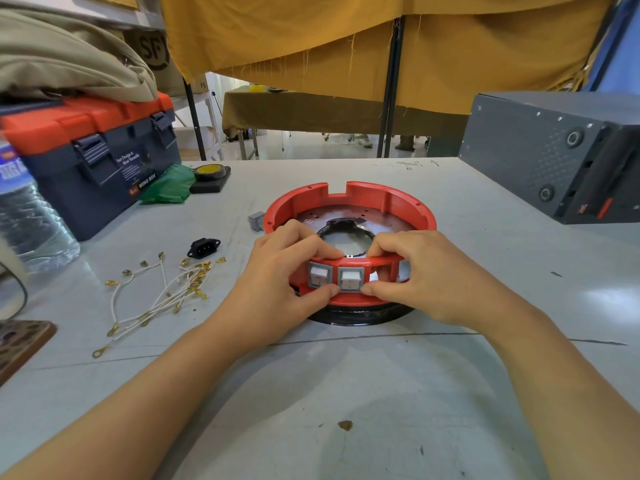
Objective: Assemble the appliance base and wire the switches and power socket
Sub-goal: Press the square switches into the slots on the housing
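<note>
Grey table (346, 393) center frame is carrying red base (391, 202), left hand (277, 271) and right hand (419, 271) both pinching its near rim, thumbs flanking right switch (350, 279).

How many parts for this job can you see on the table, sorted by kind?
Red base ring: 1
Switches fitted in the ring: 2
Loose grey switch: 1
Black power socket: 1
Bundle of white wires with brass terminals: 1 (single wires too tangled to count)
Total: 6
</note>
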